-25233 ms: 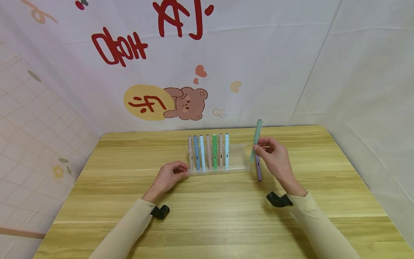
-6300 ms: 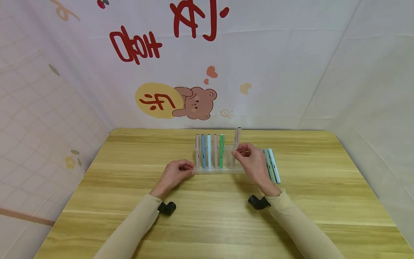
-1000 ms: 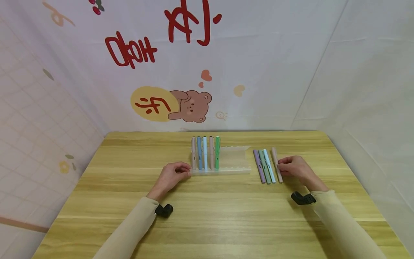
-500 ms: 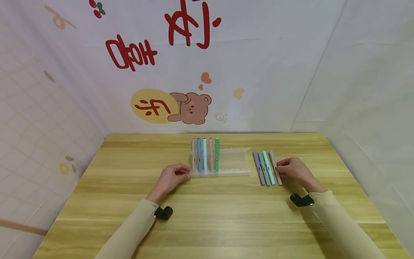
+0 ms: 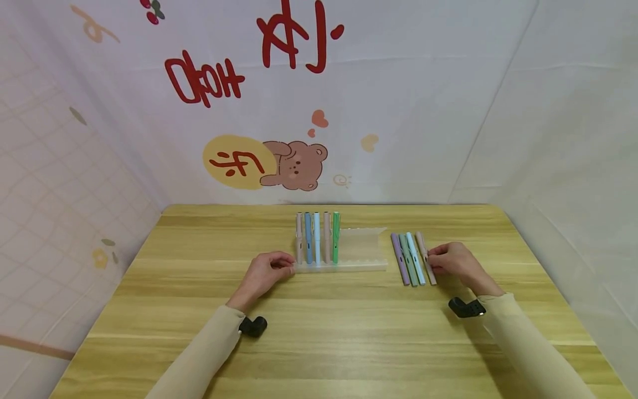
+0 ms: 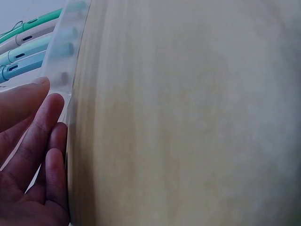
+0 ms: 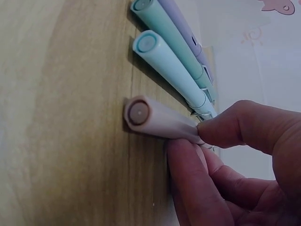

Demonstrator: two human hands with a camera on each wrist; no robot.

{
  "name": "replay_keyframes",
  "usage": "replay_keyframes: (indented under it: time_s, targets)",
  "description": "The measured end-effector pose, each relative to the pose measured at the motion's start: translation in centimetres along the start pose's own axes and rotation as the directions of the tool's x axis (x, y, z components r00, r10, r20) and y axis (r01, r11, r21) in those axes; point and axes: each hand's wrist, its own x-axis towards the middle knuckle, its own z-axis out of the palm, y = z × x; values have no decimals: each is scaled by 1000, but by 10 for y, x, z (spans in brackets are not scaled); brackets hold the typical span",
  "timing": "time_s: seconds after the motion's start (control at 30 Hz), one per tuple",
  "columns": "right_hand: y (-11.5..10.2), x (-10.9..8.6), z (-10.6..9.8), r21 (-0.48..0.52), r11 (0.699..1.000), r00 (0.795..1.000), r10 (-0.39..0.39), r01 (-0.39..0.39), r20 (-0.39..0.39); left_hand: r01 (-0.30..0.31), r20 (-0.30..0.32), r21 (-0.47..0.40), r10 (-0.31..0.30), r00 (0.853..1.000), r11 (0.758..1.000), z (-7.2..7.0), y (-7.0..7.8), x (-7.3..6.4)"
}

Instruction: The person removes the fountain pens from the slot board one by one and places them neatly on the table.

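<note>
Your right hand [image 5: 456, 265] is pinching the dusty-pink pen [image 7: 164, 120] on the counter [image 5: 324, 338] right of the clear rack [image 5: 359, 267], probably to line it up with the three other pens [image 5: 407, 260], while your left hand [image 5: 264, 274] pinches the rack's left end, I'd guess for steadiness.

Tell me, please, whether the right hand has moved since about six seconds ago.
Yes: judged against the printed bear, the right hand has moved rightward, away from the clear rack.

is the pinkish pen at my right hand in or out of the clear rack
Out: the slim pinkish-beige pen lies on the wooden table, pinched by your right hand, apart from the clear plastic rack.
</note>
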Motion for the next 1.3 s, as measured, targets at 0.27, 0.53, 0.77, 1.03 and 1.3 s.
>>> replay_keyframes:
  time_s: [0.27,0.53,0.77,1.03,1.3]
  targets:
    - [-1,-1,-2,2,1000,1000,-11,11,-5,-8,0,-5,8,1000,1000,0,2,0]
    - [-1,-2,-2,2,1000,1000,-10,10,0,-4,-5,-2,4,1000,1000,0,2,-1]
    - [-3,-1,0,-20,1000,1000,-8,8,0,-2,-11,2,2,1000,1000,-1,0,-1]
    - [-2,-2,0,-5,1000,1000,-13,13,-5,-12,-6,-4,12,1000,1000,-1,0,0]
    - [4,-2,-1,8,1000,1000,-14,14,-8,-11,1,-7,11,1000,1000,0,0,-1]
